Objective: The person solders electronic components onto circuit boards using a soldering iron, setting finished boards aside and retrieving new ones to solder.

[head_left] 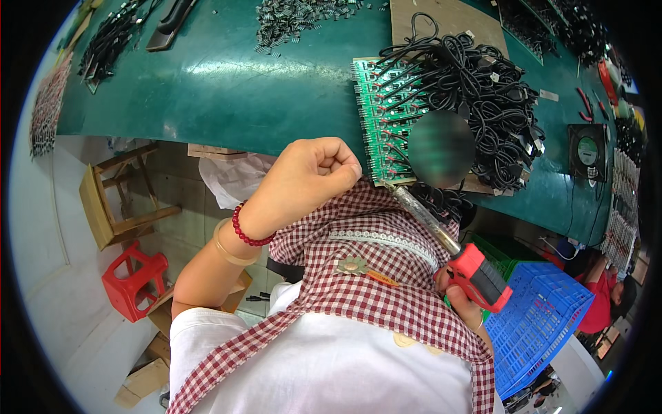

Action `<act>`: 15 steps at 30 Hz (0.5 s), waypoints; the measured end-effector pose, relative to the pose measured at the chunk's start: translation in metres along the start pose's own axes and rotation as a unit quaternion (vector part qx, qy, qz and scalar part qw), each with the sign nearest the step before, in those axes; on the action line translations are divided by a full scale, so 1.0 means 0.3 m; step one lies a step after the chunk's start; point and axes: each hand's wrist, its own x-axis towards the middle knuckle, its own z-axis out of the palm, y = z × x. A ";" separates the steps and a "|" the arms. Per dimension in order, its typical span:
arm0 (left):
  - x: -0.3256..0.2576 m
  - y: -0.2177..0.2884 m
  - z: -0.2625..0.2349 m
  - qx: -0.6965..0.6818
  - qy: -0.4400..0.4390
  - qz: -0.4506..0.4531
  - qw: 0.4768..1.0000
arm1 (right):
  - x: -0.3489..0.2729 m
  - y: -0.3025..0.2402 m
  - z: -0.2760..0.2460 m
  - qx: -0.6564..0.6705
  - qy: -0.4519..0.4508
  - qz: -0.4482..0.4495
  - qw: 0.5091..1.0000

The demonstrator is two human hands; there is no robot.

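Observation:
My right hand (463,298) is wrapped round the red and black handle of a soldering iron (427,219). The iron's long metal barrel slants up and left, its tip at the near edge of a green circuit board panel (376,114). Close to the panel's near left corner, my left hand (317,169) is closed, thumb pressed to the curled fingers; anything between them is too small to make out. Black cables (476,90), bundled in loops, run from the panel to the right, with red wire ends on the boards. A round blurred patch hides part of panel and cables.
The green table (207,96) carries a heap of small parts (296,21) and a dark cable pile (114,41) at the far left. Pliers (585,105) and a small fan (587,153) lie right. Below stand a blue crate (538,317), a red stool (134,279) and a wooden stool (103,200).

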 end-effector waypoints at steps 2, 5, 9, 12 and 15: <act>0.001 0.002 -0.003 -0.005 -0.003 0.004 1.000 | -0.012 0.025 -0.006 -0.052 -0.041 0.016 0.998; -0.004 0.006 -0.007 0.004 0.011 -0.003 1.000 | 0.001 0.017 -0.010 -0.024 -0.048 -0.002 0.999; -0.003 0.008 -0.009 -0.003 0.009 -0.001 1.000 | 0.016 -0.047 0.001 0.256 -0.042 0.067 0.963; -0.002 0.008 -0.005 0.001 0.009 0.001 1.000 | 0.023 -0.084 0.009 0.395 -0.002 0.084 0.915; -0.004 0.011 -0.006 0.006 0.008 0.002 1.000 | 0.044 -0.092 0.017 0.377 0.018 0.067 0.924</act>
